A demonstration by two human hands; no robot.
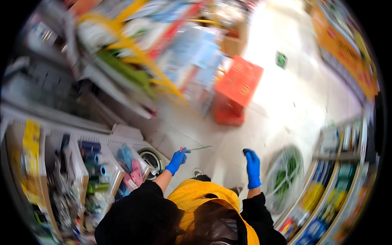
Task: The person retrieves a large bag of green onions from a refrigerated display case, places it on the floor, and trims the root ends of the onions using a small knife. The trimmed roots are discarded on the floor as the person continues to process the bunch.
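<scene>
My left hand (177, 160), in a blue glove, pinches a thin green strip (200, 148) that points to the right over the floor. A small red piece (181, 149) shows at the fingers of that hand. My right hand (253, 168), also gloved in blue, hangs over the floor with its fingers close together. Something small and dark (245, 150) shows at its fingertips, too blurred to name. Right of that hand, a clear plastic bag (268, 196) with green stalks (286, 176) inside stands on the floor.
A red plastic crate (240, 81) stands ahead, beside a yellow-framed rack (137, 52) of packaged goods. Stocked shelves flank me at left (84, 183) and right (329, 186). An orange-fronted display (343, 46) stands far right. A green floor marking (281, 60) lies beyond the crate.
</scene>
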